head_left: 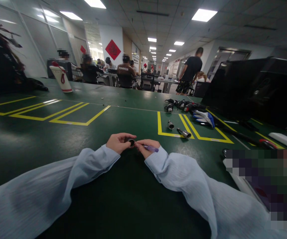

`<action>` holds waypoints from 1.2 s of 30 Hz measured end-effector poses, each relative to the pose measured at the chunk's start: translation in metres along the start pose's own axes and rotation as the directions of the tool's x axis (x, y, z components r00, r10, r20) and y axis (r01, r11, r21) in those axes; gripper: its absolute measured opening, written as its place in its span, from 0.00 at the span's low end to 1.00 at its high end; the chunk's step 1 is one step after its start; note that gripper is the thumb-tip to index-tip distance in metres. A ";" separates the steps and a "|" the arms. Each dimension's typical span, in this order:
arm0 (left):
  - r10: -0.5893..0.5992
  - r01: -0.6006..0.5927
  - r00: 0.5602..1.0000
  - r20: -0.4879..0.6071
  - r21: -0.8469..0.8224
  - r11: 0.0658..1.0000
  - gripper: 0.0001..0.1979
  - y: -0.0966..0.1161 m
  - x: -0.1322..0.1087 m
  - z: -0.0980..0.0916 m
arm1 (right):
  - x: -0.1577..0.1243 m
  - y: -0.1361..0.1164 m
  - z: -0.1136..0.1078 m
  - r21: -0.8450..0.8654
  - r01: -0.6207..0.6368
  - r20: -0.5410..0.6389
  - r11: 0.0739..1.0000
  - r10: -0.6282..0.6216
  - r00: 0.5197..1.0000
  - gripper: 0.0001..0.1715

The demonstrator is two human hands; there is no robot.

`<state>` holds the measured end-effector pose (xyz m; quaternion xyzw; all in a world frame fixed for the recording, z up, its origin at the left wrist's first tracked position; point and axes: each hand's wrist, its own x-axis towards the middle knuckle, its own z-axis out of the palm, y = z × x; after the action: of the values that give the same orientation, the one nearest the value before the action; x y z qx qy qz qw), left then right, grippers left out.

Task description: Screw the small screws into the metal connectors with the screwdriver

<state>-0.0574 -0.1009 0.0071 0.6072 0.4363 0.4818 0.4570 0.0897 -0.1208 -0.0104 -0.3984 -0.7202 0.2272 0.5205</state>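
Observation:
My left hand [118, 142] grips a small dark metal cylindrical connector [131, 142], its round open end facing right. A small screwdriver with a clear purple handle [150, 148] is pinched in my right hand [145, 147], and its tip end meets the connector's opening; the exact contact is too small to see. Both hands are just above the green table [133, 182], close together. Beyond them, inside a yellow-taped box, lie a short metal connector [170, 124] and a longer metal connector [184, 133] with a thin stem.
Several dark connectors and cables [178, 104] lie at the back right, beside a blue-and-white glove [204, 118]. A dark monitor [248, 89] stands at right. A white cup [61, 78] stands back left. People sit at desks beyond; one person [191, 71] stands.

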 end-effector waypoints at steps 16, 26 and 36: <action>0.020 -0.020 1.000 0.009 -0.007 1.000 0.13 0.003 0.000 -0.002 | -0.001 -0.004 0.001 0.011 0.035 -0.035 0.999 -0.034 0.999 0.10; -0.069 0.076 0.995 0.075 -0.104 0.992 0.15 0.004 0.003 -0.005 | 0.001 -0.003 -0.001 0.023 0.016 -0.020 1.000 -0.016 1.000 0.09; -0.039 0.062 0.985 0.170 -0.130 0.990 0.19 0.003 0.005 -0.011 | 0.003 0.006 0.000 0.141 -0.019 -0.006 0.990 0.020 1.000 0.09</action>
<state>-0.0667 -0.0954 0.0126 0.6019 0.3783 0.4458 0.5440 0.0918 -0.1150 -0.0133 -0.3686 -0.6965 0.2813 0.5477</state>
